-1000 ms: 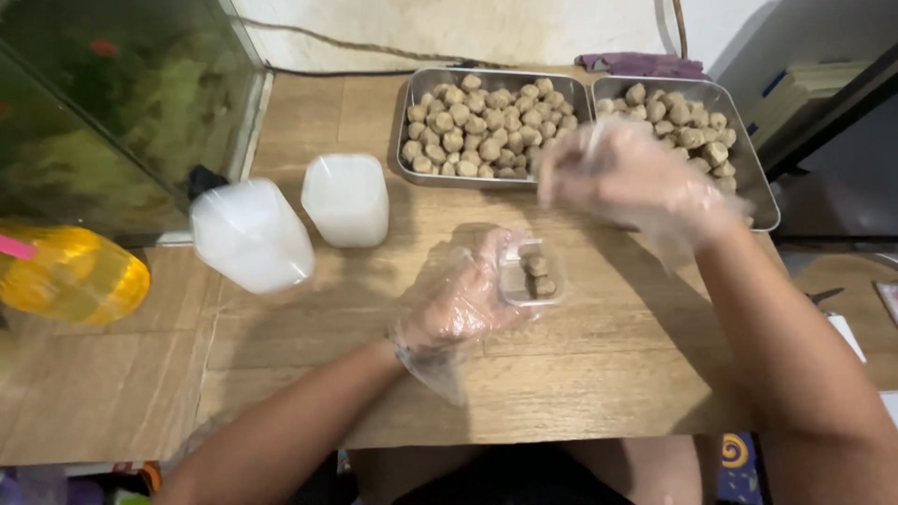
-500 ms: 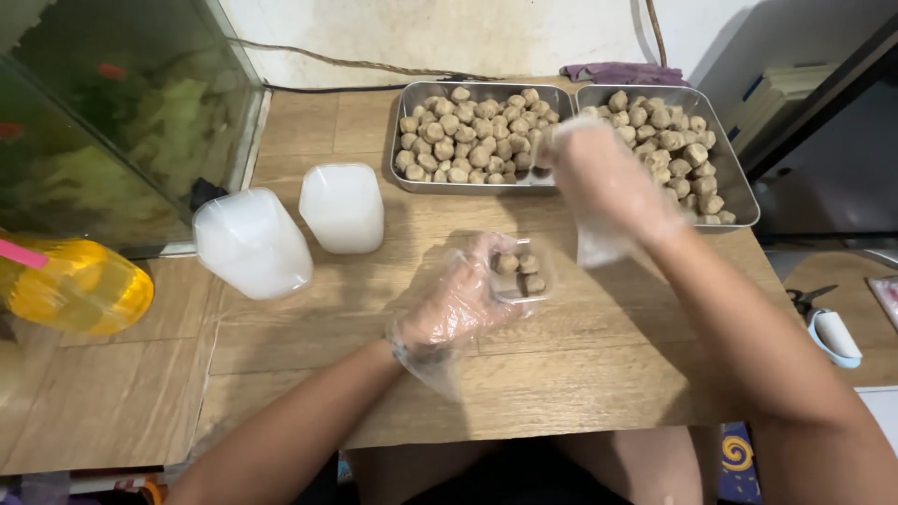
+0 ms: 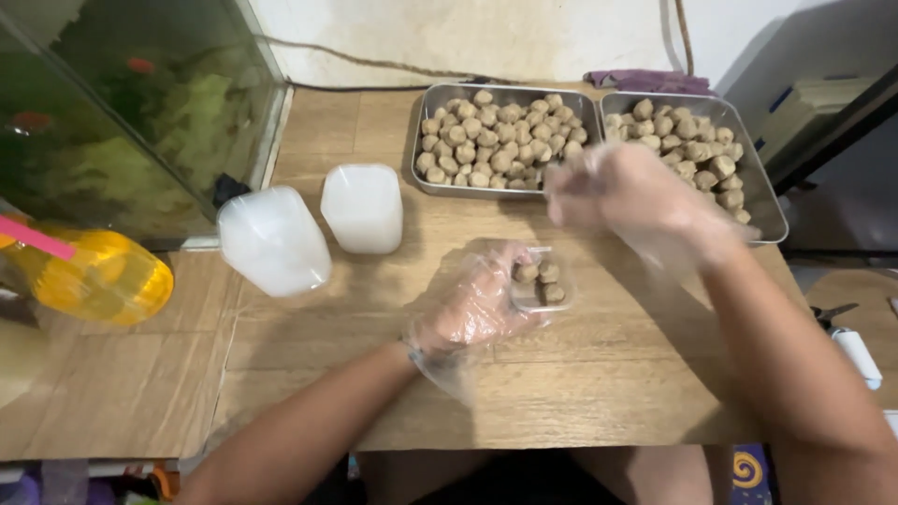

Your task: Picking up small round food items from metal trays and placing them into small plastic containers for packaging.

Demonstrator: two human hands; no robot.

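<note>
A small clear plastic tub (image 3: 541, 283) is held by the left hand (image 3: 475, 304), which is covered by a thin transparent plastic glove; the grip is curled around the tub's left side, with the tub resting on the pale wooden bench (image 3: 524, 393). Three or four round brown meatballs (image 3: 540, 279) are seen inside the tub, just to the right of that grip.

The right hand (image 3: 625, 194), gloved in the same loose transparent plastic, is held above the bench, up and to the right of the left grip and apart from the tub. It is blurred, and whether its grip is spread or pinched on anything cannot be told.

Directly behind the right hand, two rectangular steel trays are set side by side and touching. The left steel tray (image 3: 423, 180) is filled with a heap of the same brown meatballs (image 3: 496, 138); the right steel tray (image 3: 769, 210) is partly hidden by the right hand, with more meatballs (image 3: 687, 142) piled in it.

Well to the left of the left grip, two stacks of frosted white plastic tubs are stood upside down on the bench: a nearer stack (image 3: 363, 208) and a farther stack (image 3: 271, 240). Beyond those, a glass fish tank (image 3: 131, 112) and a yellow translucent plastic bottle (image 3: 94, 279) lying on its side are seen. A purple cloth (image 3: 645, 80) is lain behind the trays.
</note>
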